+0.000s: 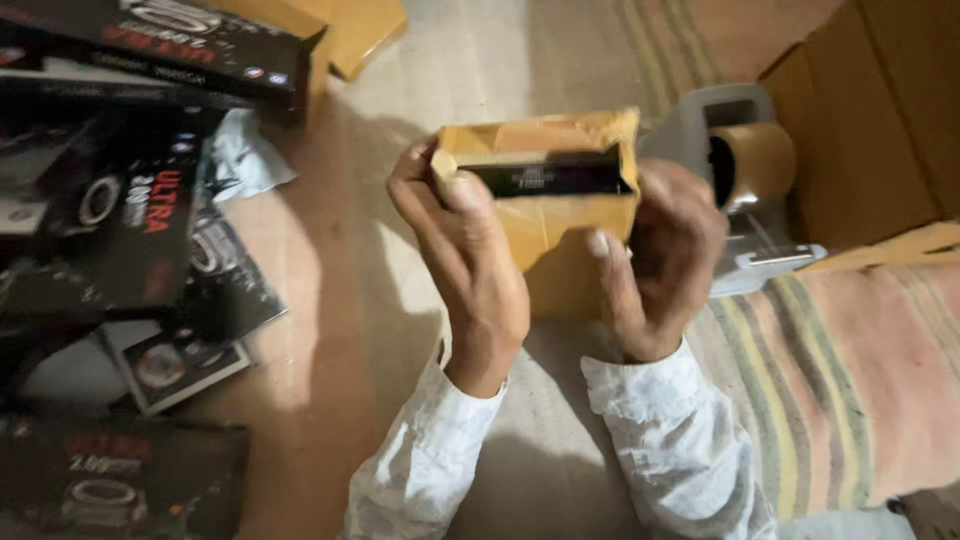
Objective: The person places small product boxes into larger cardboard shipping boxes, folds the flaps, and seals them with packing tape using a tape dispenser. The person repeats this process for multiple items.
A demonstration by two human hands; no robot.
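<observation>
Both hands hold up a small box wrapped in brown paper (pixel 540 215), with a black box end (pixel 555 178) showing through the open top of the wrapping. My left hand (pixel 465 270) grips the parcel's left side, thumb pressed on the top edge. My right hand (pixel 660 260) clasps the right side, thumb on the front face. White sleeves cover both forearms.
A grey tape dispenser (pixel 745 185) with a brown tape roll lies right behind the parcel. Several black product boxes (pixel 140 220) are piled at the left. A large cardboard box (pixel 870 110) stands at the upper right. A striped rug (pixel 850 370) covers the floor at the right.
</observation>
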